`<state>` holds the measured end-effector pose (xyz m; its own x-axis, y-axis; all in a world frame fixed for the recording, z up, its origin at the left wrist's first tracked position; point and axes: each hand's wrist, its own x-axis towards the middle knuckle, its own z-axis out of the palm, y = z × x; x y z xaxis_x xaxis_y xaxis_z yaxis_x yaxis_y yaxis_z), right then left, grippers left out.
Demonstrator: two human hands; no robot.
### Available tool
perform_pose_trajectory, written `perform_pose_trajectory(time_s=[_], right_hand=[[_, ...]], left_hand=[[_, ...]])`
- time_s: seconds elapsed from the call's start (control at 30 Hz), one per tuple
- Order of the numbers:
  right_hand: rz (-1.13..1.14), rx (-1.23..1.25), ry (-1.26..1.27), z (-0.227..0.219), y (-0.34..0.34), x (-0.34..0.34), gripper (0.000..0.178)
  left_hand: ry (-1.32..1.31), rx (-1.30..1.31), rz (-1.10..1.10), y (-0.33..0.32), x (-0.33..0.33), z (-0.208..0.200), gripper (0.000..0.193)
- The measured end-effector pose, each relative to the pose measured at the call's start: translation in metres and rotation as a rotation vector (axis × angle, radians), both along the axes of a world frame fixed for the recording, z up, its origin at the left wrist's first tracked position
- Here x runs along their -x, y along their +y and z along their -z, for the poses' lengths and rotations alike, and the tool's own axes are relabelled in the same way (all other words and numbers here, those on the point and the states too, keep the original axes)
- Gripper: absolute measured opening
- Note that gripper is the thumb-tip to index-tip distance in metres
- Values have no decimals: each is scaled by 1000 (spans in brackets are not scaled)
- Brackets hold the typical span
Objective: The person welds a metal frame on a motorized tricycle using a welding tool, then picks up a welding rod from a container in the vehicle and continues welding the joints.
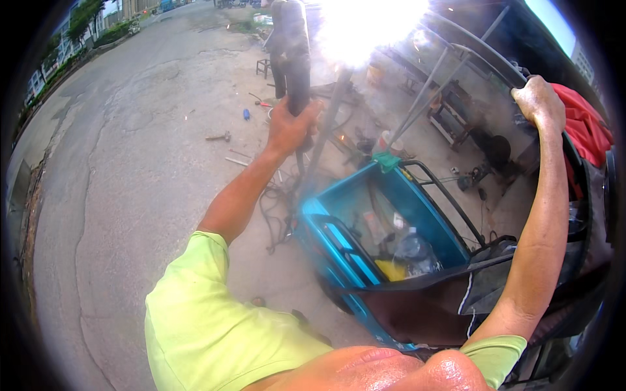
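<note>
My left hand (291, 129) is raised and closed around the handle of a dark welding electrode holder (297, 55). To the right of the holder a white welding arc (372, 23) glares at the top of the view and hides the metal at that spot. My right hand (540, 104) is closed on a thin, curved metal frame tube (490, 53) at the upper right. This tube runs from the hand toward the glare. Below both hands stands the teal cargo box (319, 212) of a vehicle, with a clear plastic bottle (412, 246) inside.
Red cloth (580, 124) hangs beside my right hand. A hammer (220, 137), a small blue object (246, 115) and cables (274, 221) lie on the concrete. Farther off is a low stool (263, 66). Thin metal rods (427, 88) slant above the cargo box. Smoke hangs around the arc.
</note>
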<state>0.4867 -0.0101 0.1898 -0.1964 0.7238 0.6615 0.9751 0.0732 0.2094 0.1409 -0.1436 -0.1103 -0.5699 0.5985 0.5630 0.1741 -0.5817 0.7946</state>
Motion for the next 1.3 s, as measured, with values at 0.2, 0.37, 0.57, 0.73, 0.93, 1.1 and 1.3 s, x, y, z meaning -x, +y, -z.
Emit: perform_pose_trajectory(time_s=[0.2, 0.37, 0.57, 0.73, 0.93, 1.1, 1.3], right_hand=[[-21, 26, 25, 1, -1, -1, 46], [-34, 2, -9, 0, 1, -2, 45], [-9, 53, -14, -1, 3, -2, 43], [-46, -39, -3, 3, 4, -4, 40], [-49, -18, -30, 1, 4, -3, 40], [-46, -25, -37, 1, 2, -2, 42], [-18, -21, -49, 2, -2, 1, 43]], left_hand=[[-27, 13, -8, 0, 0, -2, 23], [10, 47, -4, 1, 1, -3, 22], [28, -3, -21, 4, 1, 1, 26], [-20, -60, 14, 4, 3, 7, 28], [-35, -17, -14, 1, 3, 10, 29], [-58, -5, 12, 1, 3, 11, 31], [-38, 10, 0, 6, 9, 14, 32]])
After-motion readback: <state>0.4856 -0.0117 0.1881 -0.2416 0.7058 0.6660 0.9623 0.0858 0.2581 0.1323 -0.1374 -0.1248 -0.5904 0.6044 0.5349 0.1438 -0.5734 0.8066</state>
